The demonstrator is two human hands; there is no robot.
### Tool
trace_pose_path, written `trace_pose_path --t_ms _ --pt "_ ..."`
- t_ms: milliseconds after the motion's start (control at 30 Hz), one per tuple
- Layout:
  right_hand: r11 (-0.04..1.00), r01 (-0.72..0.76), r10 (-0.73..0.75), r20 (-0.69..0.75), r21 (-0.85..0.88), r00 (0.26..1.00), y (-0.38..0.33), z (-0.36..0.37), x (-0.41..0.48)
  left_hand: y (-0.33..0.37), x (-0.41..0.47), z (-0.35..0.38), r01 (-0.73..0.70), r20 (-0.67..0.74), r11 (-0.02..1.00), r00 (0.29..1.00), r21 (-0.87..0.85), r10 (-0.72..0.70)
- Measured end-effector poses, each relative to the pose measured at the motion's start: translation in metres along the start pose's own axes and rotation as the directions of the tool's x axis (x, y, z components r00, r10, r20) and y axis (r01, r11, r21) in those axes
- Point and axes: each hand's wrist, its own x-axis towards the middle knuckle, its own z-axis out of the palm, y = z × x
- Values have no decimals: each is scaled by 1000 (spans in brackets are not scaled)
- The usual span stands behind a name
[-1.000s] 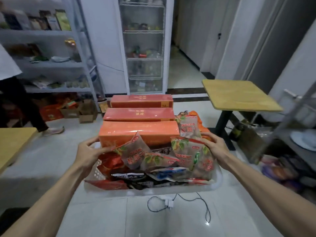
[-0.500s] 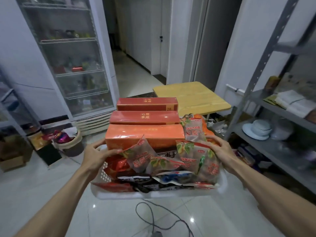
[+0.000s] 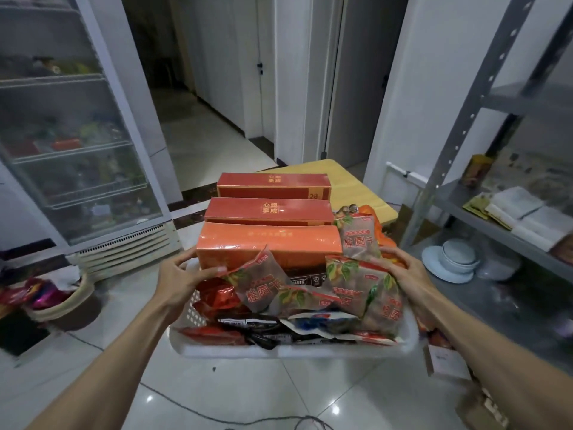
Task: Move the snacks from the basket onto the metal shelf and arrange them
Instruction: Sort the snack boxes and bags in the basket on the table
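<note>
I'm gripping the basket [image 3: 291,352] mid-frame, left hand [image 3: 183,276] and right hand [image 3: 400,268] curling round its rims; the boxes [image 3: 269,243] and packets [image 3: 263,287] are riding high, likely sliding off if it tilts nearing the shelf [image 3: 455,200] at right.

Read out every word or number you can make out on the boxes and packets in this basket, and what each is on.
"28": far dark red cardboard box.
"心想事成": middle red cardboard box, also on the far box.
"桂圆干": clear plastic snack bags with red print.
Too blurred to read: the pale line on the near orange cardboard box; labels on the black packet in the white plastic basket.
</note>
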Motion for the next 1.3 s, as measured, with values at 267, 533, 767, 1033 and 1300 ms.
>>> trace_pose_path --t_ms 267,533,767,1033,1300 --pt "997 48 -43 84 -55 996 -2 -47 136 -11 74 85 -20 -111 999 994 27 23" --pt "998 36 -29 116 -52 993 -17 -42 275 -22 187 120 2 -163 1000 987 -2 -2" --pt "998 38 -31 143 -48 989 -27 -15 409 -50 324 129 35 -180 999 983 -7 -35" --pt "1000 4 0 203 -19 979 -41 1 528 -64 436 146 69 -223 997 973 25 -61" --pt "997 -7 29 286 -78 958 -22 -1 600 -98 471 174 122 -268 992 957 20 -113"
